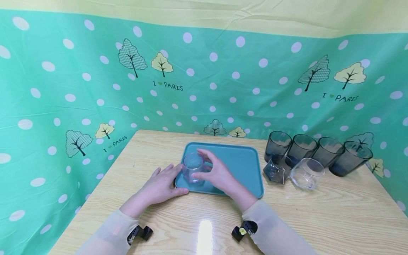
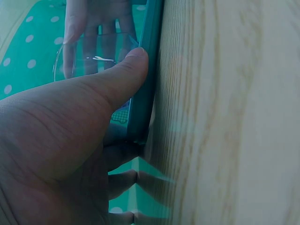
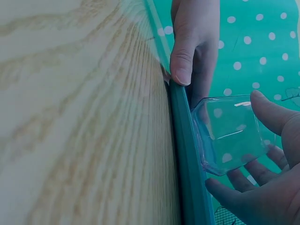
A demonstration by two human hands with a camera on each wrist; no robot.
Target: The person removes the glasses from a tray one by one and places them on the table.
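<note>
A blue-green tray (image 1: 240,170) lies on the table, with a clear, faceted glass (image 1: 193,170) upright near its left end. My right hand (image 1: 220,176) holds this glass from the right, thumb on the near side and fingers around the far side. In the right wrist view the glass (image 3: 229,136) stands between thumb and fingers, its base at the tray. At the tray's near left corner, my left hand (image 1: 160,187) rests with fairly straight fingers. Its thumb (image 2: 126,70) touches the tray rim in the left wrist view.
Several tall grey-tinted glasses (image 1: 301,148) stand in a row right of the tray. In front of them are a short dark-tinted glass (image 1: 278,169) and a short clear glass (image 1: 306,174). A green dotted curtain (image 1: 223,78) hangs behind the wooden table (image 1: 178,226).
</note>
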